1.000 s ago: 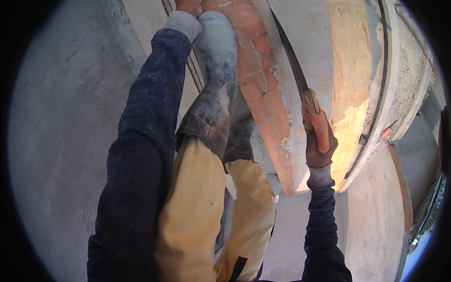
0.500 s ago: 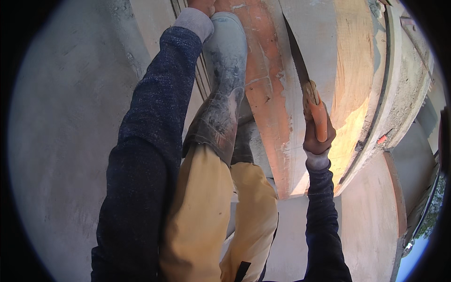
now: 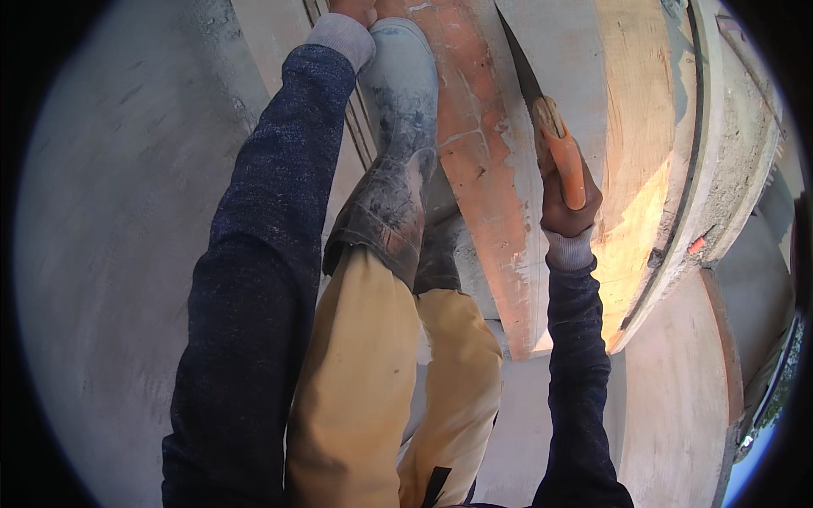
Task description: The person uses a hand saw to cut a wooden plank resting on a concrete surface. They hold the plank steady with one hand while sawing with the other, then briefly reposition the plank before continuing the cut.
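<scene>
Since the saw (image 3: 546, 118) is the one tool on show, here's how I reckon it'd handle. It's on the right side, up in the right hand (image 3: 566, 217), with that hand's fingers wrapped round the orange handle (image 3: 569, 169) and the thumb side toward the blade (image 3: 519, 61). Blade points away from the person, over the grey panel (image 3: 563, 68), near the edge of the reddish strip (image 3: 474, 152). Honestly can't tell from this angle whether the teeth are biting into anything.

Looks pretty light to me, with most of the weight probably back at the grip. Handle seems hard and smooth, so I'd guess a sweaty palm could slide a bit. The blade is long and thin, so likely stiff edge-on but whippy sideways; twist it and it might kink. I'd hold it by the handle only and keep fingers off the toothed left edge.

Left hand (image 3: 351, 8) is cut off by the top of the view, right by the boot (image 3: 402, 85) toe, so no clue if it's gripping something.
</scene>
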A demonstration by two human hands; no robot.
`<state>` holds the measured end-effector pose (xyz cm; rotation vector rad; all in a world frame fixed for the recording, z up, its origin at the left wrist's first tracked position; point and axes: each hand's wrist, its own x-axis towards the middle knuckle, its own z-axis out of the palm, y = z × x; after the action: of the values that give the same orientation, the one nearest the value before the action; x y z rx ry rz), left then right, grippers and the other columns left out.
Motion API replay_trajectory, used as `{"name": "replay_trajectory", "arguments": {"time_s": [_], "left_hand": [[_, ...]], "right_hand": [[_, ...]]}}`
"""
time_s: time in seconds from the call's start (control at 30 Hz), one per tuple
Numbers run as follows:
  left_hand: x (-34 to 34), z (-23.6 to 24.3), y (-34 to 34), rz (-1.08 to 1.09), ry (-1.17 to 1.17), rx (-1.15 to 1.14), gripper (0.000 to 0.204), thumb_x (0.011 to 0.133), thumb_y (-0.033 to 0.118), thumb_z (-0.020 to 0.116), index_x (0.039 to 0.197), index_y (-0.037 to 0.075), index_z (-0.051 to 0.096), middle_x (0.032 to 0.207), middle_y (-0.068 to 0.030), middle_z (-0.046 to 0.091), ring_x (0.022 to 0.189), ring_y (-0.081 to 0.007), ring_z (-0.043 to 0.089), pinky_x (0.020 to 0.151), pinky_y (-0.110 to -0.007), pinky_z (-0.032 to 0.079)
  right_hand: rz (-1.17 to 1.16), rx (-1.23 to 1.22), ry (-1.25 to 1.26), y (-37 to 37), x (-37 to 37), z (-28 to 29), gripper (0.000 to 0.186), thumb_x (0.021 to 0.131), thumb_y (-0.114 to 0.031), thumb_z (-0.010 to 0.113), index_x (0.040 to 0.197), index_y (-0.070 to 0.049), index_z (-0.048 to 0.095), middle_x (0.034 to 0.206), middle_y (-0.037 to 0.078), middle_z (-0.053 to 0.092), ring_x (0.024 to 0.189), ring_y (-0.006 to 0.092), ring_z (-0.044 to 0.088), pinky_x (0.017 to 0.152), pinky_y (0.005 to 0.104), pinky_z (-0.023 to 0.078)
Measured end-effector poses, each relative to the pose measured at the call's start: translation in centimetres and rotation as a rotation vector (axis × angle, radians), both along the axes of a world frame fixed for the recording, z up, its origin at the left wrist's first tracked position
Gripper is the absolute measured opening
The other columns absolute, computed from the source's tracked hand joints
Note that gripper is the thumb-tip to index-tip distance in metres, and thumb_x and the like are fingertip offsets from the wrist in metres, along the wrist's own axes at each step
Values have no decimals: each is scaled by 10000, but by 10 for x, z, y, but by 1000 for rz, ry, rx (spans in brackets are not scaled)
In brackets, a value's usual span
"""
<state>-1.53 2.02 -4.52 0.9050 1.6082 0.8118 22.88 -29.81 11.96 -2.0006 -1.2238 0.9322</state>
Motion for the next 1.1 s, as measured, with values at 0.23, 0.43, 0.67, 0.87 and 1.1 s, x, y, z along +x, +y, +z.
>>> {"name": "replay_trajectory", "arguments": {"time_s": [0.23, 0.43, 0.67, 0.87, 1.1], "left_hand": [[-8, 21, -14, 61, -188, -74, 464, 906, 321, 766, 1197, -27, 669, 1050, -110, 705, 878, -188, 666, 728, -342, 566], [9, 24, -14, 36, -141, -71, 454, 901, 310, 778, 1170, -38, 669, 1072, -128, 705, 917, -206, 678, 755, -340, 574], [-7, 14, -12, 58, -180, -99, 487, 910, 351, 761, 1156, -58, 664, 1074, -159, 705, 909, -211, 681, 761, -345, 575], [-1, 2, 0, -21, 134, -79, 605, 899, 412, 760, 1204, -96, 637, 1088, -171, 698, 895, -229, 673, 751, -341, 572], [-3, 53, -5, -45, 12, -242, 735, 939, 479, 681, 1432, -37, 510, 1392, -210, 579, 1257, -311, 566, 1023, -451, 482]], "right_hand": [[28, -396, 159, -129, 9, 128, 460, 943, 64, 448, 1382, -9, 563, 1366, 176, 617, 1212, 294, 647, 955, 320, 540], [13, -100, -39, -50, 6, 33, 437, 891, -1, 585, 1326, 38, 593, 1083, 183, 729, 931, 267, 735, 786, 319, 566], [77, -304, -36, -114, 10, 131, 389, 945, 34, 539, 1330, 58, 589, 1258, 196, 681, 1125, 283, 690, 931, 345, 558], [8, 10, -3, -5, -1, -10, 522, 839, 14, 563, 1352, -68, 612, 1106, 144, 739, 903, 238, 751, 766, 334, 580], [-93, 23, 110, -5, -20, -13, 523, 845, -61, 665, 1364, -101, 613, 1156, 155, 728, 1014, 267, 734, 854, 357, 578]]}}
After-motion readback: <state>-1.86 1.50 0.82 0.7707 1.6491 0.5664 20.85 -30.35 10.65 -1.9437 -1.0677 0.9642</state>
